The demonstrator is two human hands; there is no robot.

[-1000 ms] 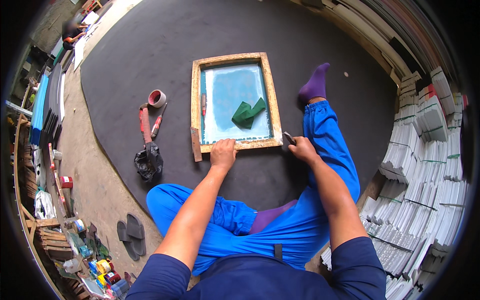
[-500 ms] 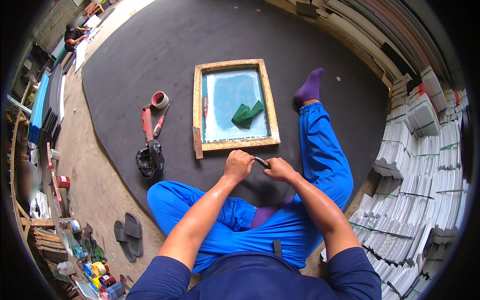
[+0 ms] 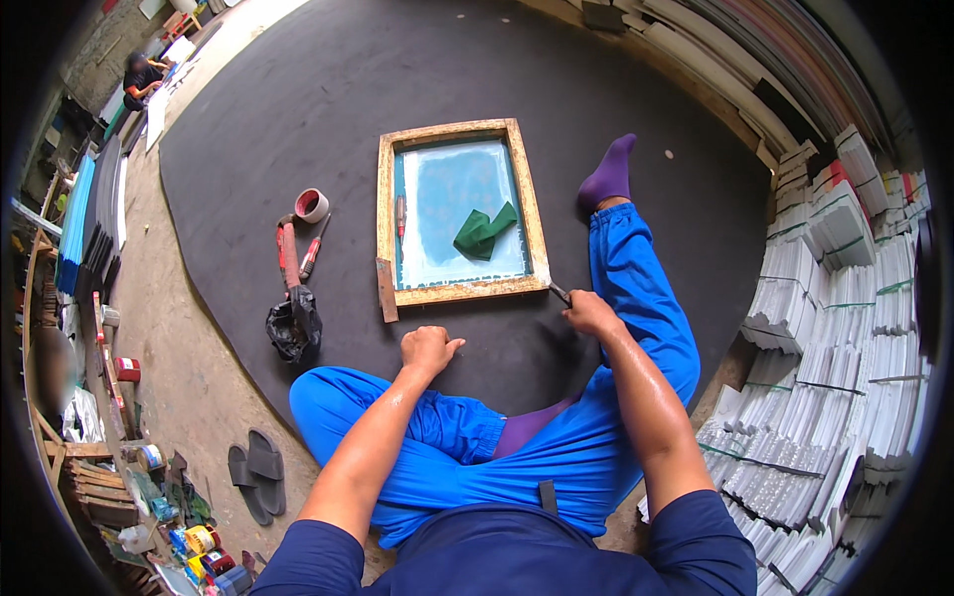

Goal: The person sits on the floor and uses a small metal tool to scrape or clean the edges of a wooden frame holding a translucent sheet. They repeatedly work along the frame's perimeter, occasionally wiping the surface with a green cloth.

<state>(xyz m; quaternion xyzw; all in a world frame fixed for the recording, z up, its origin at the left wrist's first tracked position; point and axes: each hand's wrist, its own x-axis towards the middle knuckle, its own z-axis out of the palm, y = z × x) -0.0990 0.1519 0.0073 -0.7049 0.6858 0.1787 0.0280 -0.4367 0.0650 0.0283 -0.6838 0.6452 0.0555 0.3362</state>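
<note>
Just right of centre, my right hand point(image 3: 591, 313) wraps its fingers around a dark tool point(image 3: 560, 294), tip by the lower-right corner of the wooden frame point(image 3: 467, 290) at upper centre. Below the frame, my left hand point(image 3: 427, 350) curls its fingers inward, thumb jutting right.

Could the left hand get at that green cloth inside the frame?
Probably yes: only dark mat and the near rail of the wooden frame lie between the left hand and the green cloth, which nothing covers.
</note>
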